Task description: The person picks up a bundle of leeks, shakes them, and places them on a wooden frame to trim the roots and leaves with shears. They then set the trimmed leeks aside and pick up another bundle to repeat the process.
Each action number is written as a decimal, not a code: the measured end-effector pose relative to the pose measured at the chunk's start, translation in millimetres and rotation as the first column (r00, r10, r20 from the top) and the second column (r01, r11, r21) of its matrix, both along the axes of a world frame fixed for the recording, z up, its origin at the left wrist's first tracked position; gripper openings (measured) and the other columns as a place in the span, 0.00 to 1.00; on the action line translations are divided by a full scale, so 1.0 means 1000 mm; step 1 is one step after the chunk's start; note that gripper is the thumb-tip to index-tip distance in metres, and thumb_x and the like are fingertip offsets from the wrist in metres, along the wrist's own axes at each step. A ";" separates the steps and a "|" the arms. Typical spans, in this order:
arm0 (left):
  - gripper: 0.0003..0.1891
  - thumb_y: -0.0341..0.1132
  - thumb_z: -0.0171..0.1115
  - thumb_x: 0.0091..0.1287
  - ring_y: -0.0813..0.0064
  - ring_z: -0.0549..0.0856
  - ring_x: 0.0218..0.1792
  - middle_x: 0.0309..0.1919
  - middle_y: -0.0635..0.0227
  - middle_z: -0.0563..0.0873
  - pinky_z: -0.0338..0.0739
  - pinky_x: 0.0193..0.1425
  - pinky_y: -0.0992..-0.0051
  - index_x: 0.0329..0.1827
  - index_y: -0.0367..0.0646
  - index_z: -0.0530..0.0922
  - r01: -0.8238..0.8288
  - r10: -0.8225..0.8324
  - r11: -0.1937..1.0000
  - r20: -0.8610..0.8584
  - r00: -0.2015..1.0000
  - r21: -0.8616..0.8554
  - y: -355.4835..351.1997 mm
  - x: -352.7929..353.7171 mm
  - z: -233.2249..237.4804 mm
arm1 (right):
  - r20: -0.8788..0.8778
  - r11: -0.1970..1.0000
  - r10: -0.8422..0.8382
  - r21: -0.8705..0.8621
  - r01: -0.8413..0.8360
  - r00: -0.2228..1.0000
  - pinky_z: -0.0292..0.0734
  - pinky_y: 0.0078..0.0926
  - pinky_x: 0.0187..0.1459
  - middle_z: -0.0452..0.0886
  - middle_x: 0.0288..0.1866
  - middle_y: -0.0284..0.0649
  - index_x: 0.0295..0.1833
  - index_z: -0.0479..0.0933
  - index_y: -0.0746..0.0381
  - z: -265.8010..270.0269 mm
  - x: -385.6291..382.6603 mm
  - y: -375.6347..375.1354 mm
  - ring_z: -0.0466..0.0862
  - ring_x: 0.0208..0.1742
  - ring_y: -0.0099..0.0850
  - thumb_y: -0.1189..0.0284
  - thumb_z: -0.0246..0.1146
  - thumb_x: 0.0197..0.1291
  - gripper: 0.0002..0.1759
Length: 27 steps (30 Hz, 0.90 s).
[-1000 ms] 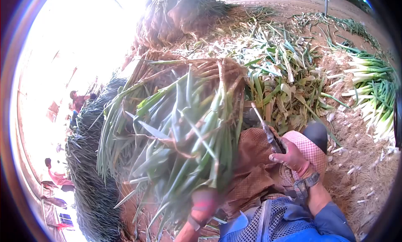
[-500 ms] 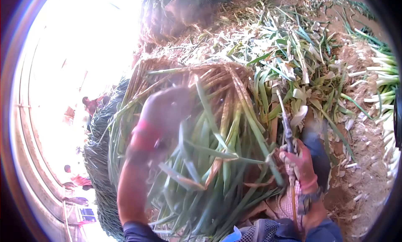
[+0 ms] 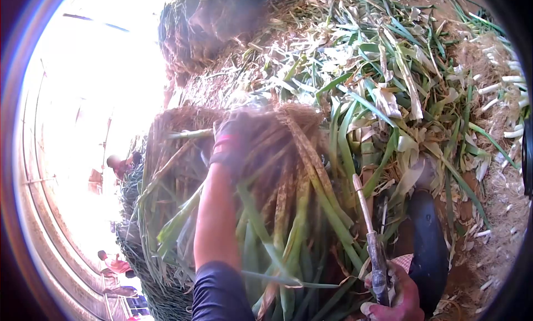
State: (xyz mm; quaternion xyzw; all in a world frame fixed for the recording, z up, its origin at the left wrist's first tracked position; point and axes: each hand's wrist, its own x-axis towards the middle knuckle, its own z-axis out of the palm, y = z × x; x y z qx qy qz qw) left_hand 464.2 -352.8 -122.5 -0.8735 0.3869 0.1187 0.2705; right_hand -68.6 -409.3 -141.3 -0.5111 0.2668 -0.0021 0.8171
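My left hand [image 3: 236, 129], gloved with a pink cuff, reaches over the far, root end of a large heap of green onions [image 3: 297, 210]. It touches or nearly touches the roots; motion blur hides its fingers. Long green and yellowed leaves hang toward me below the forearm. My right hand [image 3: 400, 299], in a dirty pink glove, is closed around the dark handle of an air blow gun [image 3: 377, 260]. The gun's thin, pale-tipped nozzle points up and away, beside the heap's right edge.
Stripped leaves [image 3: 383, 82] are piled beyond and right of the heap. Peeled white green onions [image 3: 513, 79] lie at the far right. Another bundle [image 3: 205, 26] stands at the back. Two people [image 3: 119, 165] are at the left. My dark-clothed leg [image 3: 427, 249] is beside my right hand.
My left hand has moved away from me, to the root end of the heap. My right hand and the blow gun sit lower in view, and the view has shifted.
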 end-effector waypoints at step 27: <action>0.35 0.51 0.70 0.70 0.48 0.93 0.45 0.49 0.49 0.91 0.87 0.49 0.51 0.73 0.38 0.73 -0.268 0.194 0.933 -0.292 0.937 -0.242 0.153 -0.324 0.024 | -0.032 0.753 0.021 -0.657 -0.036 0.999 0.83 0.39 0.52 0.89 0.46 0.54 0.69 0.76 0.73 -0.043 -0.023 0.021 0.90 0.45 0.43 0.65 0.72 0.57 0.36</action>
